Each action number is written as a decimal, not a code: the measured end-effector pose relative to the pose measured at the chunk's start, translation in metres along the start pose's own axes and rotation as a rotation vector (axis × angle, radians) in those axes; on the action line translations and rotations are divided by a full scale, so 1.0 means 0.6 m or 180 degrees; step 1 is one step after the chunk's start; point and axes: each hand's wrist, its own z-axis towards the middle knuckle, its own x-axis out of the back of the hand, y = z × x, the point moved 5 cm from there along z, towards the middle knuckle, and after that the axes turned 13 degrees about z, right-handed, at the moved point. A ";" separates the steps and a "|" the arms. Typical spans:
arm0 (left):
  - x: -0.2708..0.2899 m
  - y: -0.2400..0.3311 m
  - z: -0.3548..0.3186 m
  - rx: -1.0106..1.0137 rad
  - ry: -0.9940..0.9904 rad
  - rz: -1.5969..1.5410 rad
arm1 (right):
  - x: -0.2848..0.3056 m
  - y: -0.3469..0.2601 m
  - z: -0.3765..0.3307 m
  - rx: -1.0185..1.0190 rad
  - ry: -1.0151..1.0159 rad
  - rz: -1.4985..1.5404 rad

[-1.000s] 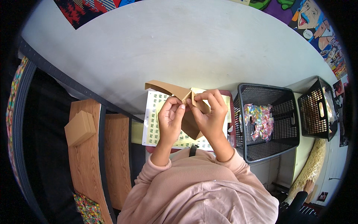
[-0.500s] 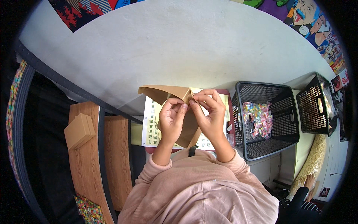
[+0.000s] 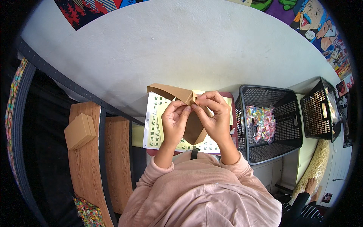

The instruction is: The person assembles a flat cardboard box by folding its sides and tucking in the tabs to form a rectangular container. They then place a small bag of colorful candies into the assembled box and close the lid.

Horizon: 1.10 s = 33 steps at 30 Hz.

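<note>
Wall: a pale grey-white wall (image 3: 181, 49) fills the upper half of the view, with colourful posters (image 3: 314, 19) along its top edge.
Wooden shelf: a wood-grain shelf (image 3: 85, 170) runs down the left side; a stack of brown paper pieces (image 3: 79, 131) lies near its upper end.
Large basket: a black mesh basket (image 3: 270, 121) stands just right of the work surface and contains a heap of small multicoloured wrapped items (image 3: 261, 122).
Small basket: a second black mesh basket (image 3: 320, 109) stands further right, apart from the first.
Work surface: a dark red surface (image 3: 231, 133) lies directly in front of the person; only its right edge and near edge show.
Sticker sheet: a white sheet of small green printed labels (image 3: 153, 125) covers the left and centre of the work surface.
Brown paper bag: a kraft paper bag (image 3: 193, 126) is held above the centre of the sticker sheet, lower point towards the person, top flap extending left.
Left hand (image 3: 174, 120): fingers closed narrow, pinching the bag's top fold from the left.
Right hand (image 3: 213, 117): fingers closed narrow on the same fold from the right, fingertips apparently touching those of the left hand; the exact contact is hard to resolve.
</note>
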 end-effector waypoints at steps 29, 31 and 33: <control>-0.009 0.007 -0.001 -0.0196 0.0072 0.0219 | 0.000 -0.021 0.012 0.0255 -0.0244 0.0184; -0.010 0.008 -0.001 -0.0269 0.0077 0.0302 | -0.002 -0.023 0.011 0.0322 -0.0228 0.0090; -0.011 0.008 -0.002 -0.0299 0.0082 0.0370 | -0.003 -0.021 0.010 0.0465 -0.0197 -0.0027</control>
